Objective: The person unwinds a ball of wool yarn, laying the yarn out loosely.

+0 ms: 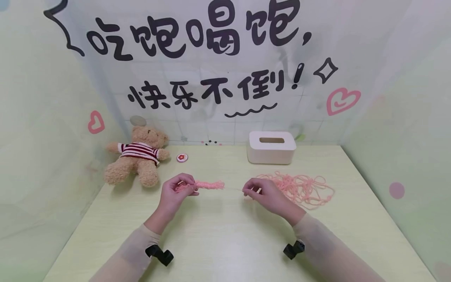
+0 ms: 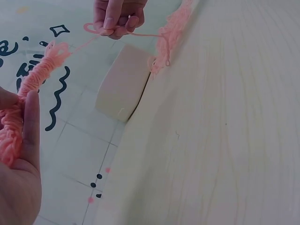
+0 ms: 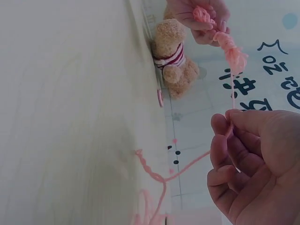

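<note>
My left hand (image 1: 176,192) grips a wrapped bundle of pink yarn (image 1: 210,185), thumb and fingers closed round its middle, as the left wrist view shows. Looped ends stick out of the bundle on the side toward the other hand. From there a thin strand (image 3: 233,91) runs taut to my right hand (image 1: 267,194), which pinches it between thumb and forefinger. Past that pinch the yarn trails down to a loose tangled pile of pink yarn (image 1: 299,188) on the table, just beyond the right hand. Both hands are above the tabletop, apart from each other.
A teddy bear (image 1: 139,156) in a striped shirt leans at the back left of the table (image 1: 218,243). Beside it lies a small round badge (image 1: 182,158) with a red flower. A white tissue box (image 1: 271,148) stands at the back, behind the yarn pile. Printed cloth walls enclose the table.
</note>
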Demonstrator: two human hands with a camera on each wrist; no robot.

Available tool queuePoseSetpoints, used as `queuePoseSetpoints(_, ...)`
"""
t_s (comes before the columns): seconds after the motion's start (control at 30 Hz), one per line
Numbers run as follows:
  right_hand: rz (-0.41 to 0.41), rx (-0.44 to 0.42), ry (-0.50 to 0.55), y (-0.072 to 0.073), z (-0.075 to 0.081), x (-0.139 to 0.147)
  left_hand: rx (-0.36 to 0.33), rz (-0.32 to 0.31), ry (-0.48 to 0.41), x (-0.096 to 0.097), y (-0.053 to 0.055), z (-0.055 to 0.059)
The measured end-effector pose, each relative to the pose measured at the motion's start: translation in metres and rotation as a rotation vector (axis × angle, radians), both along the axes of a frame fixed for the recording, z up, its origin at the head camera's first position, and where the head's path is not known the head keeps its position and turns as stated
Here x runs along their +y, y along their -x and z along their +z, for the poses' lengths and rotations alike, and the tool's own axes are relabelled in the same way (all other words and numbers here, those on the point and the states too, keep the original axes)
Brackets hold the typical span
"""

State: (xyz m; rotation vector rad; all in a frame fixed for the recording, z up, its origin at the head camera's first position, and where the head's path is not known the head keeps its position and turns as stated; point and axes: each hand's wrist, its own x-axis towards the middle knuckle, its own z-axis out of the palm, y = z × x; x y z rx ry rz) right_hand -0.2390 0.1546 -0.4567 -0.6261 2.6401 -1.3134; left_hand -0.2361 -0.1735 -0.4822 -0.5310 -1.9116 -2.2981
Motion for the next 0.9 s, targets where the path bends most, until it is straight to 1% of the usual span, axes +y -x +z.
queuePoseSetpoints(0.13,-0.025,0.038,-0.040,0.008,-0.001,0.011,0.006,0.005,0.005,-0.002,0.000,0.000)
queuePoseSetpoints(0.27,-0.074,0.042,-0.073,0.023,-0.002,0.024,0.004,0.021,-0.016,-0.005,0.000,0.000)
queuePoseSetpoints(0.43,-0.137,0.002,-0.108,0.044,-0.007,0.041,-0.013,0.060,-0.048,-0.011,-0.001,-0.001)
queuePoseSetpoints(0.53,-0.163,-0.023,-0.115,0.055,-0.010,0.050,-0.009,0.088,-0.058,-0.015,0.000,0.002)
queuePoseSetpoints(0.67,-0.192,-0.040,-0.108,0.069,-0.016,0.060,0.012,0.135,-0.110,-0.021,0.002,0.008)
queuePoseSetpoints(0.8,-0.250,-0.077,-0.107,0.081,-0.023,0.068,0.052,0.138,-0.185,-0.026,0.003,0.015)
queuePoseSetpoints(0.9,-0.333,-0.112,-0.129,0.084,-0.024,0.072,0.075,0.130,-0.228,-0.028,0.002,0.017)
